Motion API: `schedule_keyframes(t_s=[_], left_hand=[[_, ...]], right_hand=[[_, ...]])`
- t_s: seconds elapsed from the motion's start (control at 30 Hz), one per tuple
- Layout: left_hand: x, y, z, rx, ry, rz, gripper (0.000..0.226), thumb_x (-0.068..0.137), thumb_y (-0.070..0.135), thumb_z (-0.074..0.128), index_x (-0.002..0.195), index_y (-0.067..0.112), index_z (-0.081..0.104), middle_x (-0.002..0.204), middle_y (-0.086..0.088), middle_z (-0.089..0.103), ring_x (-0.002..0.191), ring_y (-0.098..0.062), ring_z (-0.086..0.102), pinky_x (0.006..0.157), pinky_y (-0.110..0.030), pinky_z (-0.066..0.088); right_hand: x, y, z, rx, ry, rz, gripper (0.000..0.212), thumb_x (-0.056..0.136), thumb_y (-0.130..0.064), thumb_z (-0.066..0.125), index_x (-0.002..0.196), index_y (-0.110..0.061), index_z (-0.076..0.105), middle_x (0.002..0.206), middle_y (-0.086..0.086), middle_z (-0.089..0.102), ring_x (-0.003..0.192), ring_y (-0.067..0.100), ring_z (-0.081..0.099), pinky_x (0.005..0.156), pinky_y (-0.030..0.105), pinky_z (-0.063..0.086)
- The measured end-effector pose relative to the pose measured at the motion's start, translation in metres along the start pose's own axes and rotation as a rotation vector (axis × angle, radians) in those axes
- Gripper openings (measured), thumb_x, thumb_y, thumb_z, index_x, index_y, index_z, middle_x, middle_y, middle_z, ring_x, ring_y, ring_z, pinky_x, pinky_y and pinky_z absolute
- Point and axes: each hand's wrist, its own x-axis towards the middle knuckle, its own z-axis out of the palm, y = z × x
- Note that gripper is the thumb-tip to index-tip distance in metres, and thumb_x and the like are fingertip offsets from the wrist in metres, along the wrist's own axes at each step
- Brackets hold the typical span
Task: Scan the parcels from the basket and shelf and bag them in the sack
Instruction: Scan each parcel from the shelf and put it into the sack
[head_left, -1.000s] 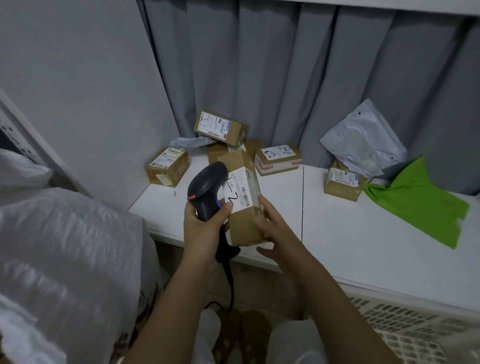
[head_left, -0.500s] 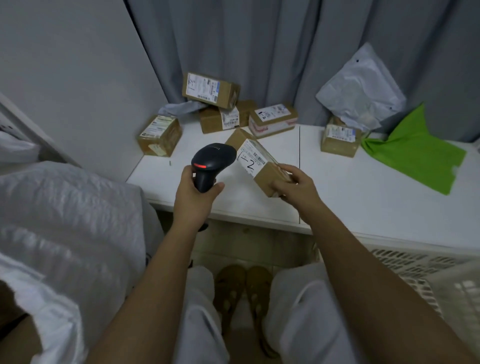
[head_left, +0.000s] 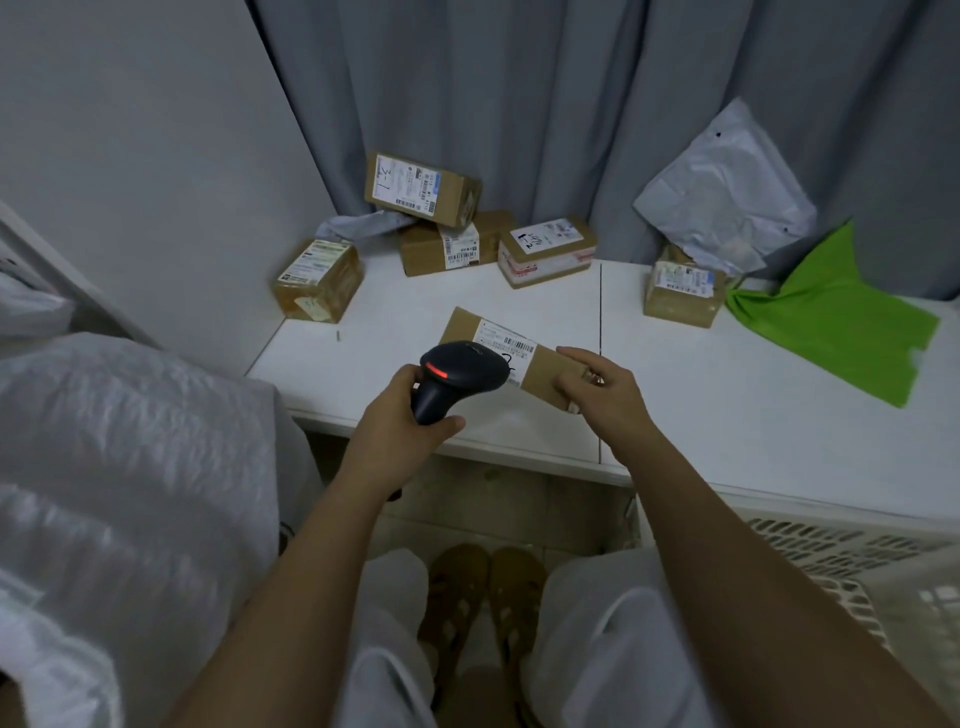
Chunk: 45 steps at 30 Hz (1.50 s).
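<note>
Cardboard parcel (head_left: 519, 358) with a white barcode label sits low over the white shelf (head_left: 727, 405), its near end pinched by the right hand (head_left: 602, 389). The left hand (head_left: 400, 415) wraps its fingers around the handle of a black barcode scanner (head_left: 457, 374), whose red light glows, its head just over the label. Five more brown parcels lie near the grey curtain (head_left: 571, 104). A white woven sack (head_left: 130, 467) bulges at left, and a white plastic basket (head_left: 857, 561) stands at right.

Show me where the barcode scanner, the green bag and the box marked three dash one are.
barcode scanner (head_left: 464, 370): head view, top of its black head.
green bag (head_left: 831, 317): head view, middle of the flat green sheet.
box marked 3-1 (head_left: 410, 186): head view, its white label.
</note>
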Motion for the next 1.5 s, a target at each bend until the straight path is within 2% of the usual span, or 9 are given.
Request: schedule_keyframes(t_s=[0.27,0.47,0.9,0.97,1.03,1.17,1.3,1.4,1.5], left_hand=[[0.0,0.002,0.001,-0.097,-0.044,-0.024,0.043,0.085,0.023,0.071,0.117,0.021,0.044,0.093,0.005,0.06,0.081,-0.011,0.06,0.074,-0.03,0.05],[0.0,0.004,0.0,-0.064,-0.062,-0.028,0.044,0.086,0.023,0.07,0.119,0.023,0.041,0.095,0.006,0.058,0.082,-0.01,0.059,0.075,-0.029,0.05],[0.0,0.001,0.001,-0.064,-0.028,-0.027,0.044,0.085,0.022,0.071,0.119,0.021,0.043,0.097,0.004,0.06,0.087,-0.014,0.06,0.076,-0.028,0.05],[-0.001,0.006,0.002,-0.075,0.031,0.004,0.044,0.085,0.021,0.072,0.12,0.02,0.045,0.103,0.003,0.06,0.093,-0.014,0.059,0.074,-0.02,0.046],[-0.006,0.017,0.003,-0.138,0.141,0.044,0.044,0.086,0.02,0.07,0.122,0.02,0.046,0.109,0.003,0.06,0.098,-0.012,0.058,0.075,-0.016,0.045],[-0.027,0.051,-0.007,-0.333,0.355,0.054,0.039,0.086,0.023,0.069,0.115,0.031,0.046,0.107,0.004,0.063,0.094,-0.018,0.062,0.076,-0.038,0.053],[-0.073,0.085,-0.045,-0.433,0.469,0.07,0.043,0.084,0.028,0.07,0.118,0.037,0.046,0.102,0.008,0.066,0.084,-0.014,0.06,0.066,-0.042,0.051],[-0.126,0.112,-0.082,-0.476,0.546,0.111,0.036,0.085,0.026,0.069,0.109,0.04,0.046,0.082,0.015,0.066,0.074,-0.015,0.06,0.054,-0.038,0.051],[-0.185,0.129,-0.122,-0.472,0.649,0.195,0.036,0.085,0.02,0.07,0.105,0.04,0.048,0.081,0.018,0.067,0.08,-0.022,0.066,0.065,-0.042,0.056]], right_hand=[[-0.002,-0.004,0.002,-0.062,-0.01,-0.03,0.042,0.092,-0.016,0.064,0.133,-0.016,0.056,0.122,-0.003,0.051,0.103,0.01,0.049,0.062,0.006,0.045],[-0.004,-0.006,0.002,-0.075,-0.006,-0.041,0.044,0.092,-0.017,0.064,0.134,-0.015,0.055,0.133,0.004,0.054,0.103,0.009,0.049,0.064,0.007,0.045],[-0.005,-0.005,0.003,-0.074,-0.002,-0.053,0.043,0.091,-0.016,0.063,0.134,-0.015,0.055,0.119,-0.005,0.049,0.103,0.009,0.049,0.056,0.004,0.045],[-0.008,-0.007,0.004,-0.043,0.013,-0.063,0.042,0.091,-0.016,0.063,0.133,-0.016,0.057,0.121,-0.003,0.051,0.105,0.012,0.05,0.059,0.006,0.046],[-0.016,-0.015,0.008,0.037,0.031,-0.051,0.039,0.092,-0.016,0.062,0.131,-0.016,0.058,0.122,0.0,0.055,0.108,0.016,0.054,0.074,0.014,0.051],[-0.045,-0.048,0.025,0.207,0.044,-0.051,0.034,0.093,-0.015,0.062,0.126,-0.021,0.061,0.114,-0.005,0.06,0.109,0.018,0.059,0.095,0.042,0.053],[-0.09,-0.103,0.04,0.362,-0.028,-0.112,0.027,0.093,-0.018,0.063,0.109,-0.039,0.06,0.108,-0.015,0.058,0.102,0.01,0.06,0.096,0.041,0.053],[-0.128,-0.149,0.048,0.392,-0.115,-0.182,0.027,0.092,-0.024,0.066,0.114,-0.038,0.058,0.124,-0.003,0.058,0.112,0.018,0.059,0.096,0.042,0.053],[-0.17,-0.195,0.062,0.376,-0.247,-0.289,0.029,0.088,-0.029,0.069,0.114,-0.038,0.059,0.13,0.002,0.057,0.116,0.022,0.058,0.094,0.041,0.054]])
